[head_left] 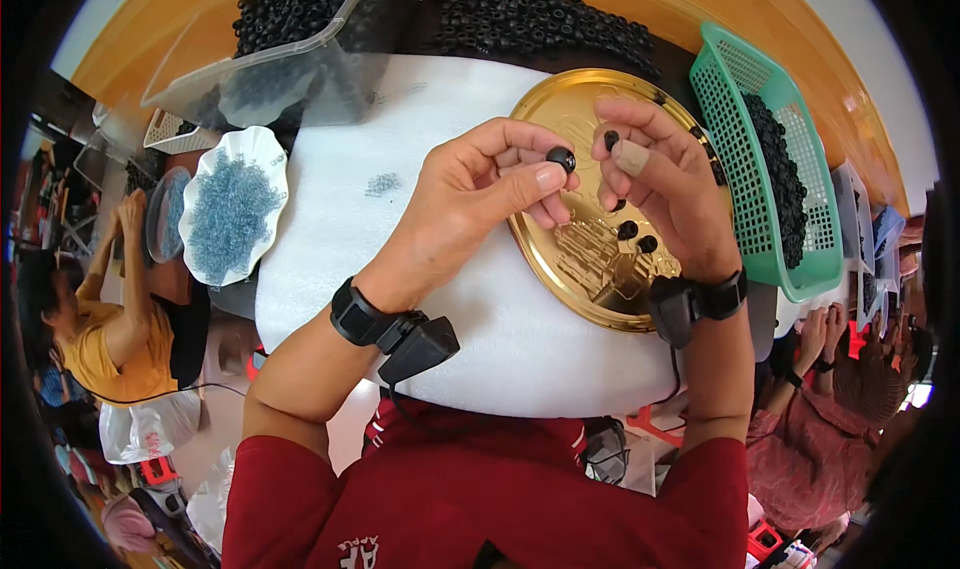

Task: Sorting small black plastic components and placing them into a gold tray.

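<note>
left hand [480, 184] pinches a black ring [561, 158], right hand [655, 184] another black ring [611, 140], above the gold tray [560, 104] rim.

This is a small hand-assembly workshop. A wooden table [700, 9] carries heaps of small black rubber rings [540, 19], a green plastic mesh basket [735, 109] of them and a scalloped white dish of tiny blue-grey parts [232, 209]. Other seated workers [110, 319] crowd both sides.

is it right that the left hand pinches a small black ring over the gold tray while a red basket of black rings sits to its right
Not quite: the head view shows the basket is green, not red. The rest holds: the left hand pinches a small black ring over the gold tray.
</note>
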`<state>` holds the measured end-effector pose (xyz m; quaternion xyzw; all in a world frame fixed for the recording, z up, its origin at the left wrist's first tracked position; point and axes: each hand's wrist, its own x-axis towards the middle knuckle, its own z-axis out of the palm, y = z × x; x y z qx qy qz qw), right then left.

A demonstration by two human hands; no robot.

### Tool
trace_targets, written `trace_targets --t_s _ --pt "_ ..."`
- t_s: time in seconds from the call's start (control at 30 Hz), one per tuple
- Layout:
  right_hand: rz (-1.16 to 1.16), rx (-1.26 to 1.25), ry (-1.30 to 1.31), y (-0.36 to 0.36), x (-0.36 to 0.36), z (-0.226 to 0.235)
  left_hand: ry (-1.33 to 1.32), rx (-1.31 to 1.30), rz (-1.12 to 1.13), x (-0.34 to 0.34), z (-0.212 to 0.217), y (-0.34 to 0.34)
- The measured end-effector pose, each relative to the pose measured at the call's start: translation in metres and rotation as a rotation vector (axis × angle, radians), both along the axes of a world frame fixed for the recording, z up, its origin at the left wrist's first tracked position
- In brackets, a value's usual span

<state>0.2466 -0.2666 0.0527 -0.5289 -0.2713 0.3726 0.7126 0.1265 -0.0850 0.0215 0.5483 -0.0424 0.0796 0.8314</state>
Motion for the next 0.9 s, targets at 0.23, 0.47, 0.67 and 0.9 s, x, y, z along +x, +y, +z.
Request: trace_targets --t_s 0.23,0.47,0.67,0.9 --pt "-0.054 0.006 0.010 -0.001 -0.001 -0.007 0.017 0.035 0.037 0.000 0.000 -0.003" --pt "-0.068 -0.156 -0.087 -0.004 -0.004 -0.005 0.052 0.068 0.002 0.000 -0.003 -0.008" --pt "-0.112 -0.185 -0.261 -0.006 -0.013 -0.001 0.081 0.096 0.014 0.001 -0.003 -0.009" --pt "-0.139 -0.089 -0.272 -0.002 -0.023 -0.009 0.096 0.123 0.019 0.002 -0.006 -0.009"
